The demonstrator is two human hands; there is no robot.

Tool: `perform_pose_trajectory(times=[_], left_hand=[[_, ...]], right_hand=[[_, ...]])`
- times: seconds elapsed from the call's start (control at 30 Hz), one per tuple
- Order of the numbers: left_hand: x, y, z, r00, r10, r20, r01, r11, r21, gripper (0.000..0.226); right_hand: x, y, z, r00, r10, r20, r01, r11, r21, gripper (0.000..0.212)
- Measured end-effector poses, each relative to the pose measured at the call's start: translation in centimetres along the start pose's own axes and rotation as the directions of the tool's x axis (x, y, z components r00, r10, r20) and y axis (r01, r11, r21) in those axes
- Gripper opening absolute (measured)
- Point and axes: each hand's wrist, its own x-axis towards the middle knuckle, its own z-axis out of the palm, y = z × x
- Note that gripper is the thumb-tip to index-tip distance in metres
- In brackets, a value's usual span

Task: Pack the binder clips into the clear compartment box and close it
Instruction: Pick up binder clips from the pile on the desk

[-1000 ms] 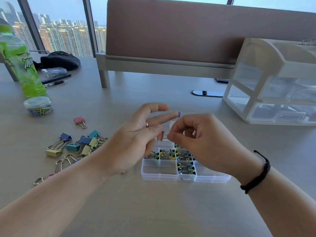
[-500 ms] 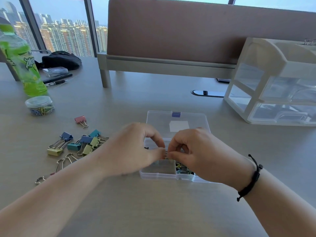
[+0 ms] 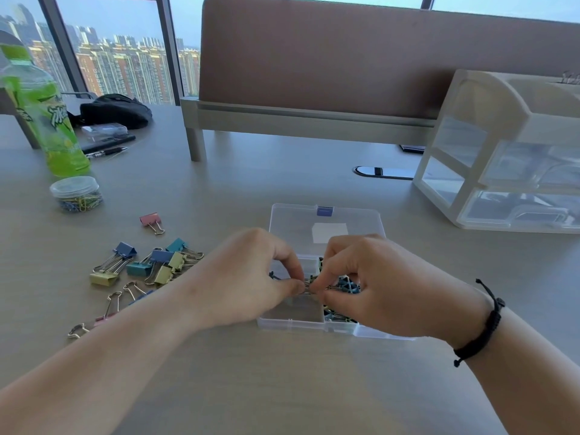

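Since 0.5 s ago both hands barely shifted. I see the left hand (image 3: 251, 277) and right hand (image 3: 370, 277) pinched together on 1 small metal binder clip (image 3: 307, 285) over the middle of the clear plastic compartment box (image 3: 292, 321), its lid (image 3: 326, 221) lying open toward the desk's far edge. Clip's axis: cannot tell. Loose coloured clips (image 3: 147, 265) lie nearer my left hand.

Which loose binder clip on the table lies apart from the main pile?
The pink binder clip, alone between the paper-clip tub and the blue, teal and yellow pile.
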Motion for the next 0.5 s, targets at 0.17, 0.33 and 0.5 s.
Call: perform_pose_trajectory(times=[0.17,0.33,0.5], left_hand=[[0.4,-0.3,-0.2,0.996,-0.080,0.043,0.084,0.990,-0.112,0.006],[0.5,0.1,-0.2,0.994,-0.105,0.033,0.108,0.986,-0.125,0.005],[0.3,0.8,-0.4,0.991,-0.121,0.051,0.127,0.983,-0.136,0.004]], right_hand=[[-0.1,-0.1,-0.1,1.000,-0.013,0.018,0.013,0.999,-0.040,0.015],[-0.1,-0.5,0.2,0.999,-0.006,0.043,0.007,0.999,-0.038,0.015],[0.1,-0.8,0.6,0.997,0.006,0.078,-0.001,0.998,-0.060,0.025]])
